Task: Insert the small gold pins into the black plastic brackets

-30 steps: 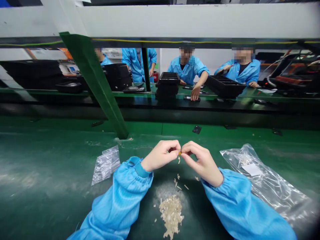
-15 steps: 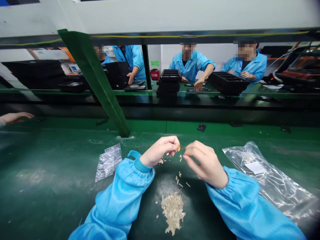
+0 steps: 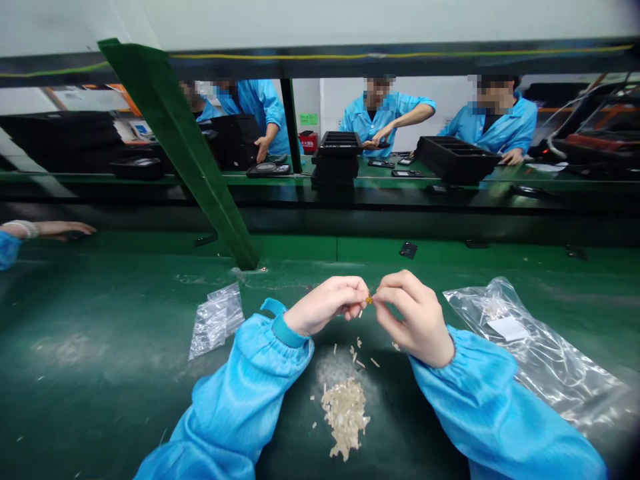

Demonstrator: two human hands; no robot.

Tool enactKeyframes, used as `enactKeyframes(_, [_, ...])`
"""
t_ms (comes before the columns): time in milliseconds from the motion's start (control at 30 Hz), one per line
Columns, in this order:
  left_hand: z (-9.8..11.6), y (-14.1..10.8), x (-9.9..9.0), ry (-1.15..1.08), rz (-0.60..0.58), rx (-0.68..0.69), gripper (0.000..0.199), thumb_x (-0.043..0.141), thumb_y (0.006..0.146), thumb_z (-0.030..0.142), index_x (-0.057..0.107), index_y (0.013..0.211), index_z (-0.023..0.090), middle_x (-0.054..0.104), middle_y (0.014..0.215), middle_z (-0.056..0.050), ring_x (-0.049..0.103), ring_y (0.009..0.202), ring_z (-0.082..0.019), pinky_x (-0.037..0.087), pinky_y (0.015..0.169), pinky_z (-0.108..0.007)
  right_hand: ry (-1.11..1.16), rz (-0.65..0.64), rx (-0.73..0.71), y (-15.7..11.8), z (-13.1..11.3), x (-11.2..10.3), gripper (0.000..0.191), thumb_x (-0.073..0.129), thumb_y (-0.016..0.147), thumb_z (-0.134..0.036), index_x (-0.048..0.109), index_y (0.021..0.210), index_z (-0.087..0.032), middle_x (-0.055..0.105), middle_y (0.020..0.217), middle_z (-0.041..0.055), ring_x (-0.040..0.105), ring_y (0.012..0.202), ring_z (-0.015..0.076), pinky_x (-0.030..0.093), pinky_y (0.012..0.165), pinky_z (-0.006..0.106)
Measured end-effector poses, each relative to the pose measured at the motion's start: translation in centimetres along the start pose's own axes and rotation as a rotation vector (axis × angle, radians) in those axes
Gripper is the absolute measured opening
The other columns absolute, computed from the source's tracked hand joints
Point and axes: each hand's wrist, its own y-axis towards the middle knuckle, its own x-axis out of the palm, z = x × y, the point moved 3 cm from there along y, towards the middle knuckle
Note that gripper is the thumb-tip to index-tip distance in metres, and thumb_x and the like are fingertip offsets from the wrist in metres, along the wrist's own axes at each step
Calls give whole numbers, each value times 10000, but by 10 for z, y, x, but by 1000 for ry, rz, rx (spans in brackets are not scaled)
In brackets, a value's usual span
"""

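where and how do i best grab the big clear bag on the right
Probably pinch the bag at its far end, from above: it looks crumpled and free there, while the right sleeve hides part of its left edge.

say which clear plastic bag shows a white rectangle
The large clear plastic bag beside the right blue fabric sleeve; the small clear plastic packaging at left shows none.

The hands point(image 3: 414, 320) have come back together at the small yellow piece point(image 3: 369, 300).
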Motion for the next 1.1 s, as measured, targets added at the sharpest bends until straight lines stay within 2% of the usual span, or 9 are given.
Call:
enactKeyframes(67, [0,2,-5,64,78,24,133,529,700,262,506,641,144,470,546,38,413,499,-60,294,488,-188,-74,-138,199,-4,29,3,66,495,811,-149,529,787,-201,554,818,43,553,803,164,465,715,285])
enactKeyframes(133, [-1,3,-10,85,136,45,135,524,707,269,505,652,147,476,568,35,427,519,-64,308,512,-193,-228,-449,515,-16,66,12,91,458,840,-189,530,896,-199,560,946,62,554,939,174,451,816,287])
enactKeyframes(233, [-2,5,-12,96,119,55,140,518,717,279,502,662,150,481,583,33,431,531,-67,318,532,-199,-296,-632,666,-35,101,23,413,631,728,-296,498,1098,-170,563,1017,116,580,929,255,473,740,345])
enactKeyframes(367, [-3,6,-11,143,82,47,136,518,714,275,503,667,148,488,592,32,442,543,-69,335,550,-204,-348,-733,761,-51,111,40,587,698,646,-241,481,1183,-146,560,1021,170,594,895,310,454,714,381])
enactKeyframes(600, [-13,13,-13,195,68,33,114,497,731,243,498,675,143,494,600,31,449,549,-69,361,572,-207,-314,-600,783,-46,107,35,595,526,680,-53,392,1255,-128,594,929,146,636,756,246,449,680,356])
enactKeyframes(733, [-19,18,-14,274,132,68,120,516,755,240,531,820,140,523,691,16,485,628,-85,400,628,-222,-181,-460,756,-32,101,23,600,441,702,-27,273,1266,-144,633,768,42,647,668,178,489,650,314])
enactKeyframes(900, [-12,14,-11,441,288,231,408,599,733,251,496,1122,177,548,958,-39,539,856,-137,433,678,-230,254,-293,553,-9,50,15,624,445,779,-91,160,1327,-182,650,798,-5,649,677,120,523,650,248])
enactKeyframes(1000, [-7,10,-5,578,216,267,213,538,779,227,579,978,165,597,813,-12,550,749,-125,418,666,-230,280,-216,392,-3,23,11,608,467,795,-80,249,1345,-219,655,800,-16,646,727,127,518,726,274])
enactKeyframes(1100, [-8,8,-1,602,106,230,213,539,771,196,570,978,161,606,693,17,551,653,-116,411,636,-225,235,-134,269,-2,13,9,569,466,824,-74,287,1340,-232,638,801,-16,636,734,126,516,729,272])
